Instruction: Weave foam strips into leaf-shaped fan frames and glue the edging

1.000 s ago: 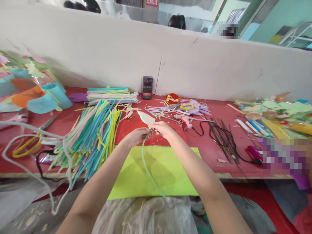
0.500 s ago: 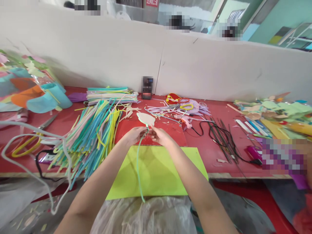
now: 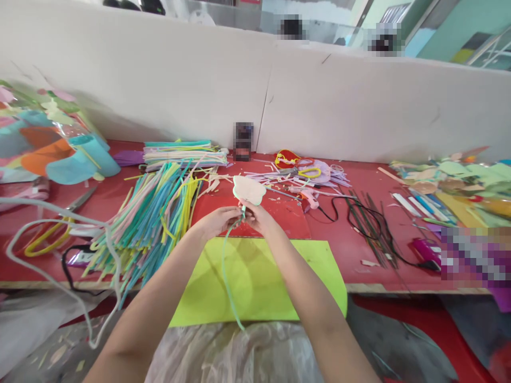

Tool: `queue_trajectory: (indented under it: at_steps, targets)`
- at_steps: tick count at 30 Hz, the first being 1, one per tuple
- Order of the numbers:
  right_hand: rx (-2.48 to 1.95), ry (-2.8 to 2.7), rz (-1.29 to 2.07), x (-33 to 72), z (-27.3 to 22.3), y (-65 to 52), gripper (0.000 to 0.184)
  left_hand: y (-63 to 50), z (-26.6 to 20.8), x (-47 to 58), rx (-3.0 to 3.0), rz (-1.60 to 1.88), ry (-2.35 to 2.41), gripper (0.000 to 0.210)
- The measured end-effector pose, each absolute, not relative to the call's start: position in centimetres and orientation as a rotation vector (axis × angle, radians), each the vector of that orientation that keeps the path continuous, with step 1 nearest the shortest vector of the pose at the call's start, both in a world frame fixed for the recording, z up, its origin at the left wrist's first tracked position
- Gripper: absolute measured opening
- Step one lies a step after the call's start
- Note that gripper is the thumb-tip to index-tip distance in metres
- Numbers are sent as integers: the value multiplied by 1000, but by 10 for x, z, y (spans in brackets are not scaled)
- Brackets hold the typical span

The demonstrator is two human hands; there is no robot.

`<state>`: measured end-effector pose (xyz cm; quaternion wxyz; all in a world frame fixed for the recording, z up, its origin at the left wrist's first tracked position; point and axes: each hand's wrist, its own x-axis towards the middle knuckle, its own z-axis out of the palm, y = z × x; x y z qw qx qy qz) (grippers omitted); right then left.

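Petal shape (image 3: pixel 249 190) now more face-on

The left hand (image 3: pixel 219 221) and right hand (image 3: pixel 259 218) partly hide the upper part of the green strip (image 3: pixel 226 282); exact finger placement cannot be told. Pixelation blurs the upright dark object (image 3: pixel 243 141). The bottom edge cuts off both forearms (image 3: pixel 155 298).

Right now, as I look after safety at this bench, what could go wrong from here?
The green stem in the left grip and right grip hangs toward the lap and might snag. The pink glue gun lies off to the right; if hot, which can't be seen, it could burn. Some coloured strips overhang the table's front edge near the left arm, which might knock them off.
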<state>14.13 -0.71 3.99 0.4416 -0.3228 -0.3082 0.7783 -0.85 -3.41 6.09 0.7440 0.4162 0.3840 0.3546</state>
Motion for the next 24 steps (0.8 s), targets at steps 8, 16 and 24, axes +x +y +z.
queue_trajectory:
  at_steps: [8,16,24]
  targets:
    - [-893,-984,1792,154,74,-15,34,-34,78,-9,1105,679,791,16]
    - [-930,-1047,1727,158,76,-17,34,-34,84,-8,1153,711,822,15]
    - [-966,-1132,1682,161,82,-21,33,-35,86,-5,1195,715,828,14]
